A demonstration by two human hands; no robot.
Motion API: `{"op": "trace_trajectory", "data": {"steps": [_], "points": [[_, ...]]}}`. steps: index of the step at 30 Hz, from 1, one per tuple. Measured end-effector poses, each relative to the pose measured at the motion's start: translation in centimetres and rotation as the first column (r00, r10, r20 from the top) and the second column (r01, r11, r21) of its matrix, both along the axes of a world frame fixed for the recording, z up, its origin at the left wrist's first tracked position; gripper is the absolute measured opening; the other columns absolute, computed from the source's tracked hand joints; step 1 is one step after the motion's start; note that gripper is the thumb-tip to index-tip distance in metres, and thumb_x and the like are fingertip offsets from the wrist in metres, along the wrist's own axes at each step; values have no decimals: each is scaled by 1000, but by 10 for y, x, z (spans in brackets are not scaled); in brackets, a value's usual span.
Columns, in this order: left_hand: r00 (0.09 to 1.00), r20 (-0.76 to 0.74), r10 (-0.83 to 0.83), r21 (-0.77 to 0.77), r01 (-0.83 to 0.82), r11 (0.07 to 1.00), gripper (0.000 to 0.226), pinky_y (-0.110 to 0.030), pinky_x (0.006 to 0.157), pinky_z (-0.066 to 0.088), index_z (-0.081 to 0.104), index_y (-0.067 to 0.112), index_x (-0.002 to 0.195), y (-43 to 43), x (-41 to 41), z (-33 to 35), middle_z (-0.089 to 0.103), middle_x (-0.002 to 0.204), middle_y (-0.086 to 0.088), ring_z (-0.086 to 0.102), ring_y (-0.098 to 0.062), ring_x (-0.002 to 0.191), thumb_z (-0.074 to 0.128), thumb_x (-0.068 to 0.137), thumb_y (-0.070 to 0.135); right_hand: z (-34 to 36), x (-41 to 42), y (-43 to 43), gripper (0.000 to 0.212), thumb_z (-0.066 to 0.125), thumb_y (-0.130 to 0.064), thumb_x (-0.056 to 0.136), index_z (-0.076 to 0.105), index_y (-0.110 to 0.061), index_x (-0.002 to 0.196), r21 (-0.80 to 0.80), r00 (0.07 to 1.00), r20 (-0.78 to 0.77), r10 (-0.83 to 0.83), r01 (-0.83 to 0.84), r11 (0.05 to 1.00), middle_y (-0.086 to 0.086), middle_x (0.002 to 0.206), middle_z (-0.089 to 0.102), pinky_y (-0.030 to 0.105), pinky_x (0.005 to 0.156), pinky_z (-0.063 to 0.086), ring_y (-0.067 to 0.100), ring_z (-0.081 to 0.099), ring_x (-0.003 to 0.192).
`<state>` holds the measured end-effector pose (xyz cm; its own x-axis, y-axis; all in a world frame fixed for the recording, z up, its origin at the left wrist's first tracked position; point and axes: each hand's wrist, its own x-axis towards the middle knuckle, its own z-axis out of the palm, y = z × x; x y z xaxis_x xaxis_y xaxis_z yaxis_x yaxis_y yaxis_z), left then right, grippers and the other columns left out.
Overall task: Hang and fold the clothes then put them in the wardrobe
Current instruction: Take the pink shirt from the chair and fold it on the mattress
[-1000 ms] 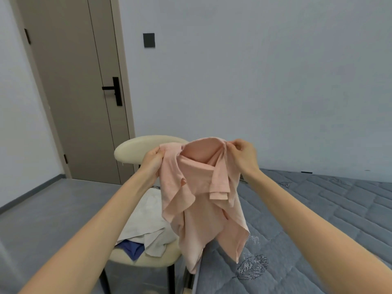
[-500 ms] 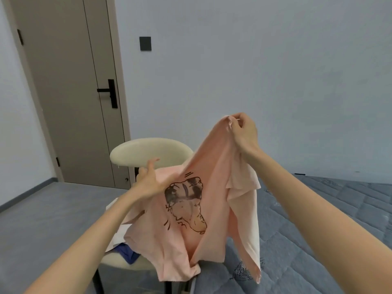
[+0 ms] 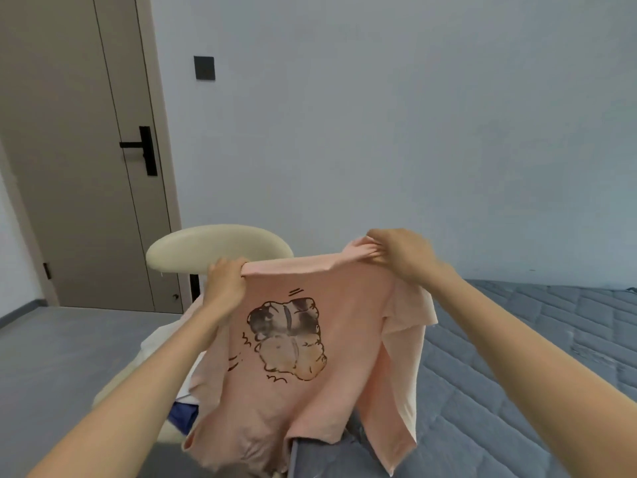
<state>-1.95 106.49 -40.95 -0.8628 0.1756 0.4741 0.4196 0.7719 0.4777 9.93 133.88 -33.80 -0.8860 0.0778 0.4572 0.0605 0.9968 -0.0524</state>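
Now both hands hold a pink T-shirt [image 3: 348,298] up in the air, over the near edge of a grey-blue quilted bed [image 3: 517,374] and in front of a cream chair [image 3: 213,248]. The left hand [image 3: 225,279] has its fingers curled round one end of the shirt's top edge. The right hand [image 3: 401,251] pinches a bunched bit of cloth at the other end, a little higher. The edge runs taut between them and the rest hangs loose, with folds of cloth dangling on the right side.

On the side facing the camera is a printed cartoon figure [image 3: 287,339] in dark outline, shaded grey above and tan below, with short dash marks around it. Any lettering in it is too blurred to read.

A white garment [image 3: 155,339] and a blue one [image 3: 182,415] lie on the chair seat, partly behind the left forearm. Behind stand a taupe door [image 3: 69,167] with a black handle [image 3: 143,150] and a dark switch plate [image 3: 204,67] on the wall.
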Motion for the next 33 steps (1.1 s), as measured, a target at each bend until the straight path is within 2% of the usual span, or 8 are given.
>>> {"op": "trace_trajectory", "data": {"steps": [6,12,17,20,22,25,28,33], "points": [[991,-134,-12,142,31,989,33,-34,67,37,60,8,102,29,6,32,65,101,-13,54,-30,85,35,85,-5,37,45,28,15,57,-23,85,60,-11,77,-228,944,-271,-187,126,965,6,76,63,32,56,34,29,57,76],[979,-201,36,268,20,963,40,-36,71,34,56,11,111,69,18,100,61,109,-20,56,-40,98,35,82,-7,78,90,35,15,51,-20,90,65,-15,88,-186,742,-535,-403,362,913,6,87,53,29,61,29,31,56,85],[949,-312,30,496,136,858,48,-37,72,37,52,11,111,103,52,151,61,108,-18,55,-38,97,30,77,-13,115,132,45,27,48,-8,85,64,-16,106,-186,531,-737,-419,437,880,10,103,58,33,80,27,30,49,100],[896,-441,42,536,226,814,54,-41,84,37,54,9,113,120,78,168,60,108,-19,51,-37,102,29,72,-18,124,151,49,30,48,-4,79,65,-16,101,-210,369,-838,-401,460,863,8,100,59,31,78,25,29,50,97],[870,-490,55,524,244,816,56,-39,86,33,55,8,112,128,89,168,60,107,-18,49,-37,104,30,70,-19,123,155,53,31,47,-3,76,64,-17,99,-216,334,-851,-405,479,851,7,99,60,31,77,23,29,50,97],[873,-488,-8,451,261,853,56,-36,86,30,55,8,110,138,87,156,61,107,-16,48,-34,104,31,68,-20,109,154,66,33,47,-2,77,63,-18,101,-233,363,-812,-457,515,825,6,101,59,31,77,22,29,49,99],[890,-427,-160,236,281,930,52,-37,82,32,55,9,111,147,73,124,62,106,-15,51,-35,102,33,71,-17,72,146,89,32,47,-5,82,62,-20,107,-238,480,-681,-553,569,787,6,106,59,33,80,23,28,48,103],[894,-78,-442,-91,435,896,37,-36,83,40,54,10,115,164,44,40,60,115,-14,54,-32,106,48,82,-3,-26,130,127,27,49,-13,85,61,-16,109,-230,658,-319,-682,645,729,8,107,61,36,85,29,29,50,104]]}}
